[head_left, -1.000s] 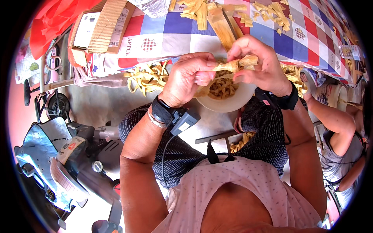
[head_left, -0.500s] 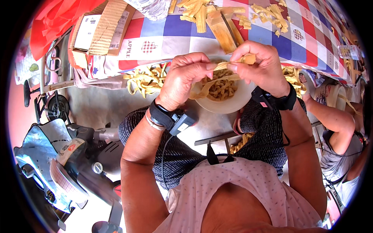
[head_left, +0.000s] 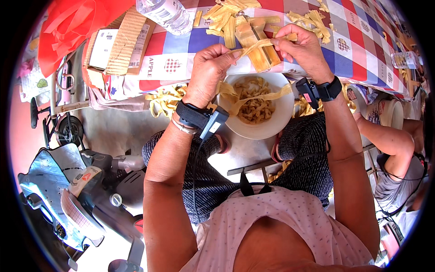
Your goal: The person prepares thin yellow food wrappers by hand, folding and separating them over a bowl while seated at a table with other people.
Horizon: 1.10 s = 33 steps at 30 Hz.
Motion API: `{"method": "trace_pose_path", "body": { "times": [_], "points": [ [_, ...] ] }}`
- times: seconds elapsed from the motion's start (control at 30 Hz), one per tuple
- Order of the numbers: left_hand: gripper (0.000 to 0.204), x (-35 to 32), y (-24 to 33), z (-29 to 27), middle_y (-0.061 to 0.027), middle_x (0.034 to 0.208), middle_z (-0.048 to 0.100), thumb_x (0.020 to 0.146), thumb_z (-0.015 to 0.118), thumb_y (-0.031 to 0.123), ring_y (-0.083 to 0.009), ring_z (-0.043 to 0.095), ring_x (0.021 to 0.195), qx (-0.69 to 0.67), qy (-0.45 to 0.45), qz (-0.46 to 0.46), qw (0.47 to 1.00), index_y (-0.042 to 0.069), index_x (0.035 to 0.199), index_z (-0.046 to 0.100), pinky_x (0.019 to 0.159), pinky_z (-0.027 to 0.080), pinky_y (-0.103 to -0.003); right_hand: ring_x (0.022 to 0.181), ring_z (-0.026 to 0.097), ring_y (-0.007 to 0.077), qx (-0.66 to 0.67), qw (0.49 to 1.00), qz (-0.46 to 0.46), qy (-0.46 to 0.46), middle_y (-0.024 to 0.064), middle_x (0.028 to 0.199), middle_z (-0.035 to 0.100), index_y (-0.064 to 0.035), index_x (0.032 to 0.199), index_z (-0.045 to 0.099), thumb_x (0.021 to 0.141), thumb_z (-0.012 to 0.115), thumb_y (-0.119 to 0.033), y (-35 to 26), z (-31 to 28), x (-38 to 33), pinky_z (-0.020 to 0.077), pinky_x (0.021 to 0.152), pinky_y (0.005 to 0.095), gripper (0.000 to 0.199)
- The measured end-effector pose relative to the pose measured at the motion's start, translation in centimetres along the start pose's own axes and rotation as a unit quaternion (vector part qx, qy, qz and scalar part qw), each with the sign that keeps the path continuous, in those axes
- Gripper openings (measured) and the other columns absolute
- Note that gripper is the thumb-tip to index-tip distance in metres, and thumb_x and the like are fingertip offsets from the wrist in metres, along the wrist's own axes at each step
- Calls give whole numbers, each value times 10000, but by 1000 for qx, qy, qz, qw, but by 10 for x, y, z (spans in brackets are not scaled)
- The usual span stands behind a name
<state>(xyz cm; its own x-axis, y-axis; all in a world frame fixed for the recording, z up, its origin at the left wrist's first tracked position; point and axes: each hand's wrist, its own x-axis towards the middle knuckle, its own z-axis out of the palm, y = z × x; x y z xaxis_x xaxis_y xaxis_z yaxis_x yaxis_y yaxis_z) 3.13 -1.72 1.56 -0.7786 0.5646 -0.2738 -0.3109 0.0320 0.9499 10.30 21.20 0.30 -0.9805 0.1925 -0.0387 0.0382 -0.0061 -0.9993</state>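
Observation:
My left hand (head_left: 209, 68) and my right hand (head_left: 302, 51) pinch the two ends of a flat yellow strip (head_left: 254, 47), stretched between them above the table edge. Under the strip, a wooden block (head_left: 265, 62) with a lengthwise gap lies on the checked tablecloth. Below my hands is a white bowl (head_left: 282, 121) with curled yellow strips (head_left: 254, 109) in it; one long piece lies across its top. Another length hangs beneath my left hand to the bowl's left side. Both wrists carry black straps with small devices.
Pieces of yellow strip (head_left: 222, 18) lie on the tablecloth (head_left: 199, 41). A water bottle (head_left: 167, 16) and an open cardboard box (head_left: 120, 45) stand at the left. More strips (head_left: 165, 100) hang below the table edge. A scooter (head_left: 108, 181) is at left; a co-worker's arm (head_left: 385, 136) shows at right.
My hands have moved apart, pulling the strip out straight. They no longer cover the bowl's middle, and more of the wooden block shows.

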Motion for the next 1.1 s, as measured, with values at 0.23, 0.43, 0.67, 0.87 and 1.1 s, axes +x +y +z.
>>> {"method": "trace_pose_path", "body": {
  "times": [0.23,0.43,0.67,0.87,1.1],
  "points": [
    [136,4,-9,1,43,595,483,831,665,122,-39,356,528,90,36,31,995,24,743,631,501,282,-216,582,492,19,-26,1000,-9,-14,-34,704,564,-45,882,615,860,666,-75,3,2,-3,390,484,190,63],
    [107,-2,-22,6,31,635,544,799,646,97,-55,447,603,263,96,46,959,7,742,644,572,359,-216,614,492,29,-148,987,-41,53,-5,706,591,-30,843,612,804,667,-55,27,-5,-12,422,538,222,72],
    [128,-28,-6,5,52,615,500,797,609,124,-22,355,537,125,42,-13,991,57,689,597,502,264,-193,561,484,64,-220,972,-71,-36,22,622,592,-10,828,626,829,703,-188,-14,-2,-45,376,493,246,195],
    [140,-39,-6,8,62,611,478,804,623,135,-11,331,522,65,0,3,998,70,692,569,485,227,-194,552,600,274,-364,928,-52,64,163,628,598,1,813,600,840,640,-159,16,3,-28,447,521,366,167],
    [142,-53,-5,9,53,643,502,837,629,153,-20,349,542,62,-37,-1,997,46,755,585,498,246,-194,594,611,342,-408,906,-45,101,156,690,631,-60,829,612,832,623,-164,10,22,-38,479,545,408,104]
  ]
}}
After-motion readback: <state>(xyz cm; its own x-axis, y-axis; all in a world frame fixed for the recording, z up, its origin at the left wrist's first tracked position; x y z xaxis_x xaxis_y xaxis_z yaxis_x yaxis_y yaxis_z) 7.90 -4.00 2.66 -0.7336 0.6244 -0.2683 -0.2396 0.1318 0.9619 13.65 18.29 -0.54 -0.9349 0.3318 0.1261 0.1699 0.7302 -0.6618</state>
